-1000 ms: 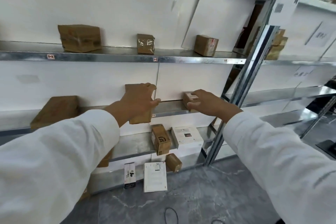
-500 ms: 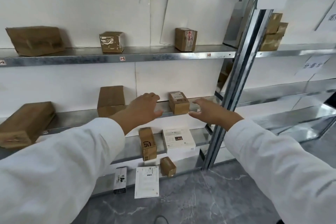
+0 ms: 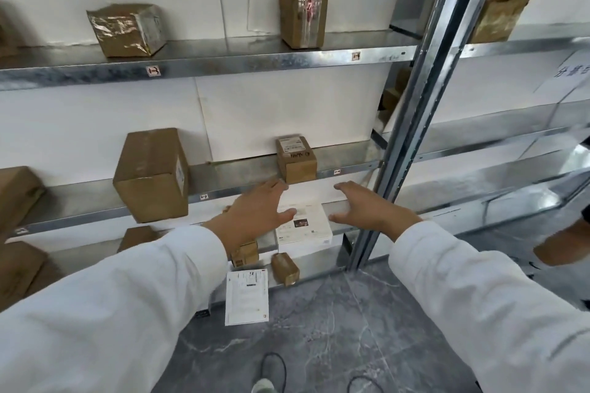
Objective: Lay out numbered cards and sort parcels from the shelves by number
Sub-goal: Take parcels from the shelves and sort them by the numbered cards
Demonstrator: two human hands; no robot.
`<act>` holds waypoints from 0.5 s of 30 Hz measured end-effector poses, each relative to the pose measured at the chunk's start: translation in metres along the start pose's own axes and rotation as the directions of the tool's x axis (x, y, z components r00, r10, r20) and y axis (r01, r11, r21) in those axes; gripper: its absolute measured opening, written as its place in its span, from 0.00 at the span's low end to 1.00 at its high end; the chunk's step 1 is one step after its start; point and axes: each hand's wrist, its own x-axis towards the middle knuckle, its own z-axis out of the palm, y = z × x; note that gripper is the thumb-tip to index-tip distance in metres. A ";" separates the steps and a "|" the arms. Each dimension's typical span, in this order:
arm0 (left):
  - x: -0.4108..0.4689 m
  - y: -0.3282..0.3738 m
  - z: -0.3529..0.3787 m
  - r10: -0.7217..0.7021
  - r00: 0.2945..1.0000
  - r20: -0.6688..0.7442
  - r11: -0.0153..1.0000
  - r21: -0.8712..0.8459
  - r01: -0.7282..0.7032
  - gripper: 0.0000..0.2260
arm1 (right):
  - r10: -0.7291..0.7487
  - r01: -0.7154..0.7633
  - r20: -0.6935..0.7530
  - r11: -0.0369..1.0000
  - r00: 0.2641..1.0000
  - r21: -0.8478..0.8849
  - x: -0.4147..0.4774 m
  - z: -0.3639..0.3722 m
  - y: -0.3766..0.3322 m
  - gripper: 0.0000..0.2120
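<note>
In the head view, my left hand (image 3: pixel 255 214) and my right hand (image 3: pixel 367 207) were both out in front of the racking. The fingers were spread and loosely straight, and neither hand had hold of anything. They hung just under the front lip of the middle shelf (image 3: pixel 223 193), with a gap between them.

The small brown parcel (image 3: pixel 295 158) stood on that shelf just above the gap, label up and handwriting on its top edge. A little number tag (image 3: pixel 337 172) was stuck on the lip beside it. Lower down, between my palms as the camera saw it, the white flat box (image 3: pixel 306 226) lay on the next shelf. I could not tell which of the two my hands were set for. The spacing of my hands fitted the white box better.

To take either one well, I judged I should bring both palms in square to its sides and close evenly. I should lift it clear of the lip before drawing it back, so that it would not catch on the metal edge. The upright post (image 3: pixel 412 124) was near my right wrist, so that elbow needed to stay tucked in. I would also want the label facing me, so I could read the number before carrying the parcel off.

The larger brown box (image 3: pixel 151 174) overhung the same shelf well to the left, apart from my hands and best not knocked. A printed sheet (image 3: pixel 246 296) leaned at floor level below.
</note>
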 end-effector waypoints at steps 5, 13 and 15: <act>0.057 -0.016 0.049 -0.003 0.995 0.095 0.997 -0.071 0.009 0.27 | 0.079 -0.084 0.100 0.996 0.992 0.042 0.055 0.027 0.023 0.40; 0.136 -0.065 0.120 0.005 0.965 0.263 0.988 -0.152 0.036 0.26 | 0.228 -0.242 0.202 0.969 0.952 0.049 0.138 0.059 0.064 0.39; 0.154 -0.076 0.135 0.027 0.960 0.280 0.990 -0.143 0.014 0.26 | 0.266 -0.282 0.214 0.958 0.940 0.045 0.158 0.068 0.072 0.39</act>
